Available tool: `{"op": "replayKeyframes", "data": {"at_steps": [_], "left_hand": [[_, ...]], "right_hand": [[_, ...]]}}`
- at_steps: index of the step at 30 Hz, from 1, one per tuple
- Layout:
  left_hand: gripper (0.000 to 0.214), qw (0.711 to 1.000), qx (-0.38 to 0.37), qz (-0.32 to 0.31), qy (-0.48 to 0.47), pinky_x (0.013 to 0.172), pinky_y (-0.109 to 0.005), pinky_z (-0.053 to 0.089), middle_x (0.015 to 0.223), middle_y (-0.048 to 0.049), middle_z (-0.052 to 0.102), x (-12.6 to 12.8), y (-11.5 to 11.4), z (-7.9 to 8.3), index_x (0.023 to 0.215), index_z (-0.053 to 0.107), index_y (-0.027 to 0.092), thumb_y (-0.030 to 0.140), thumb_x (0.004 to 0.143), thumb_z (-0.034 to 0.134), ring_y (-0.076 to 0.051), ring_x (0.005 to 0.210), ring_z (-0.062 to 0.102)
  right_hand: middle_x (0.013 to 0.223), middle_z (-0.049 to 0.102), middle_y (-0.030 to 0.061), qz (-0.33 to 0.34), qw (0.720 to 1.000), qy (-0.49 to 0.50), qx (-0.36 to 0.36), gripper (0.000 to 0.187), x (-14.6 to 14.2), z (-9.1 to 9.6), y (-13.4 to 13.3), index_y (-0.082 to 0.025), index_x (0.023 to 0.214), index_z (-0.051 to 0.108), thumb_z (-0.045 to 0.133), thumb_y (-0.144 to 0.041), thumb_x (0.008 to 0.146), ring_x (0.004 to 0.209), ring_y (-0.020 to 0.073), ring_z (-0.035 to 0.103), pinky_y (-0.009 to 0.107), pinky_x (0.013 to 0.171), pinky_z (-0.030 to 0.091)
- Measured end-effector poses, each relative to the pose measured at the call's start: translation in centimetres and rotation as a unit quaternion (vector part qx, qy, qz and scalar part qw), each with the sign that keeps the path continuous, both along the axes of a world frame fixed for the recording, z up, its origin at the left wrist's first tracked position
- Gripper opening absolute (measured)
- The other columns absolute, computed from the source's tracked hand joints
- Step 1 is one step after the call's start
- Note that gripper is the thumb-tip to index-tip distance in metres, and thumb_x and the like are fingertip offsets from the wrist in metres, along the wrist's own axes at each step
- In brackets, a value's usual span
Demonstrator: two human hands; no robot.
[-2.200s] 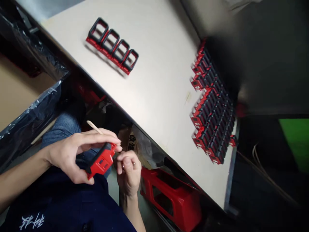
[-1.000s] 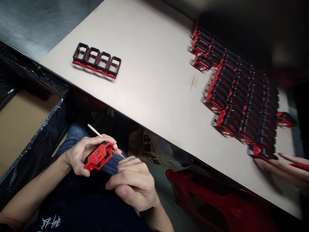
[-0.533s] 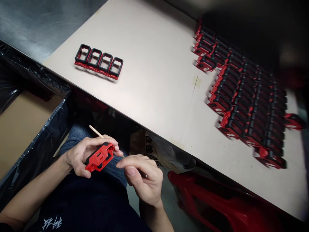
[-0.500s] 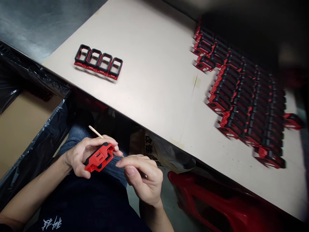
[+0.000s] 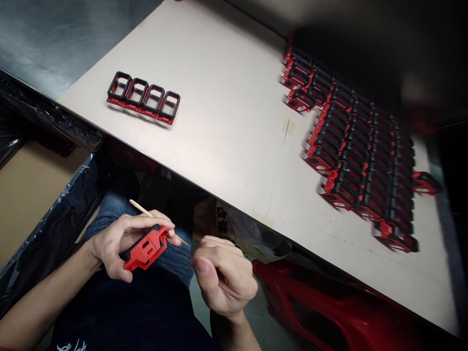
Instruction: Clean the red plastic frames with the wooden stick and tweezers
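Observation:
My left hand (image 5: 111,246) is closed around a red plastic housing with a black rim (image 5: 146,249), held tilted over my lap. A thin wooden stick (image 5: 140,208) passes between the fingers of the same hand. Its pointed end shows past the fingertips on the right. To the right of the stick, and apart from it, is my right hand (image 5: 227,277), closed with thumb and curled fingers together. Whether anything is inside that grip is hidden.
On the pale tabletop (image 5: 219,122), a short row of black-rimmed red housings (image 5: 146,100) stands at the left. Many more housings (image 5: 351,141) are packed in rows at the right. A black-lined box (image 5: 73,190) lies left of my legs; a red chair-like object (image 5: 321,307) is below the table.
My right hand has moved away from the stick's end and its index finger has curled in. The left hand still holds the housing and stick. The whole view has shifted slightly.

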State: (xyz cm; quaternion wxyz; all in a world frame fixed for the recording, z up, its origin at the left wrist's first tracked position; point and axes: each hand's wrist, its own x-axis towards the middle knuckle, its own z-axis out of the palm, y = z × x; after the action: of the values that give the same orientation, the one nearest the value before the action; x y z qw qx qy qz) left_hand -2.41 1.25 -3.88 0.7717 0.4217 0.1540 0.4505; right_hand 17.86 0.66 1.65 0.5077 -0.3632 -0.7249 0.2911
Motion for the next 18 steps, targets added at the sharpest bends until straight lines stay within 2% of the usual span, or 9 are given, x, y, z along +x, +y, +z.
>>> {"op": "replayKeyframes", "data": {"at_steps": [4, 6, 8, 9, 11, 13, 15, 17, 18], "left_hand": [[0.088, 1.0, 0.006, 0.008, 0.01, 0.097, -0.05, 0.057, 0.113, -0.0145, 0.073, 0.2, 0.0, 0.7, 0.134, 0.074, 0.023, 0.055, 0.056, 0.099, -0.036, 0.108, 0.072], [0.089, 0.999, 0.019, 0.031, 0.004, 0.093, -0.049, 0.058, 0.108, -0.0138, 0.075, 0.2, 0.0, 1.5, 0.133, 0.074, 0.023, 0.058, 0.055, 0.099, -0.035, 0.105, 0.071], [0.079, 0.999, 0.023, 0.038, 0.002, 0.093, -0.046, 0.058, 0.106, -0.0127, 0.077, 0.1, -0.2, 2.9, 0.134, 0.074, 0.025, 0.055, 0.064, 0.096, -0.032, 0.103, 0.072], [0.068, 0.999, 0.024, 0.025, 0.002, 0.092, -0.045, 0.059, 0.105, -0.0123, 0.078, 0.0, -0.4, 3.7, 0.134, 0.075, 0.026, 0.051, 0.072, 0.092, -0.031, 0.1, 0.073], [0.035, 0.996, -0.025, -0.059, 0.056, 0.098, -0.045, 0.058, 0.101, -0.0115, 0.08, -0.2, -0.9, 5.4, 0.125, 0.079, 0.027, 0.039, 0.093, 0.075, -0.03, 0.099, 0.076], [0.031, 0.988, -0.052, -0.125, 0.071, 0.093, -0.042, 0.062, 0.096, -0.0099, 0.081, -0.4, -1.4, 6.9, 0.121, 0.081, 0.026, 0.041, 0.098, 0.065, -0.031, 0.095, 0.078], [0.036, 0.985, -0.058, -0.145, 0.069, 0.09, -0.04, 0.064, 0.1, -0.0094, 0.082, -0.4, -1.5, 7.6, 0.122, 0.081, 0.024, 0.046, 0.098, 0.064, -0.031, 0.093, 0.079], [0.035, 0.99, -0.041, -0.114, 0.07, 0.096, -0.041, 0.062, 0.108, -0.0094, 0.082, -0.4, -1.1, 7.6, 0.126, 0.079, 0.024, 0.041, 0.097, 0.068, -0.029, 0.095, 0.078], [0.036, 0.994, -0.028, -0.084, 0.071, 0.099, -0.041, 0.06, 0.111, -0.0096, 0.081, -0.3, -0.8, 7.3, 0.129, 0.078, 0.025, 0.038, 0.096, 0.072, -0.028, 0.097, 0.077]], "right_hand": [[0.054, 0.058, -0.0033, -0.033, 0.999, 0.007, -0.03, 0.023, 0.7, -0.2, -0.5, -0.023, 0.08, 0.063, 0.054, -0.019, 0.101, 0.038, 0.0125, 0.047, 0.029, 0.043, 0.041], [0.057, 0.062, -0.0031, -0.073, 0.996, 0.011, -0.059, 0.021, 1.3, -0.5, -1.0, -0.023, 0.084, 0.068, 0.057, -0.022, 0.101, 0.035, 0.0112, 0.045, 0.03, 0.047, 0.047], [0.058, 0.062, -0.0033, -0.113, 0.988, 0.028, -0.098, 0.019, 1.8, -0.8, -1.4, -0.023, 0.089, 0.072, 0.058, -0.025, 0.102, 0.032, 0.0094, 0.041, 0.03, 0.045, 0.047], [0.057, 0.061, -0.0036, -0.129, 0.984, 0.047, -0.116, 0.02, 2.0, -0.9, -1.5, -0.023, 0.091, 0.073, 0.058, -0.026, 0.103, 0.031, 0.0088, 0.039, 0.028, 0.042, 0.044], [0.054, 0.056, -0.005, -0.141, 0.974, 0.097, -0.151, 0.02, 2.2, -0.8, -1.5, -0.022, 0.093, 0.074, 0.058, -0.029, 0.104, 0.029, 0.0081, 0.037, 0.026, 0.036, 0.036], [0.05, 0.05, -0.0077, -0.136, 0.966, 0.146, -0.167, 0.02, 2.2, -0.6, -1.4, -0.022, 0.092, 0.072, 0.058, -0.03, 0.104, 0.028, 0.0069, 0.034, 0.024, 0.034, 0.031], [0.048, 0.046, -0.0096, -0.125, 0.963, 0.171, -0.165, 0.019, 2.1, -0.2, -1.4, -0.022, 0.092, 0.072, 0.058, -0.029, 0.103, 0.027, 0.0058, 0.031, 0.024, 0.036, 0.032], [0.048, 0.046, -0.0089, -0.131, 0.966, 0.173, -0.143, 0.017, 2.1, -0.1, -1.5, -0.022, 0.094, 0.073, 0.059, -0.028, 0.102, 0.029, 0.007, 0.034, 0.026, 0.038, 0.036], [0.05, 0.049, -0.0068, -0.139, 0.968, 0.163, -0.131, 0.016, 2.2, -0.2, -1.6, -0.022, 0.095, 0.075, 0.06, -0.027, 0.101, 0.032, 0.009, 0.041, 0.027, 0.04, 0.039]]}}
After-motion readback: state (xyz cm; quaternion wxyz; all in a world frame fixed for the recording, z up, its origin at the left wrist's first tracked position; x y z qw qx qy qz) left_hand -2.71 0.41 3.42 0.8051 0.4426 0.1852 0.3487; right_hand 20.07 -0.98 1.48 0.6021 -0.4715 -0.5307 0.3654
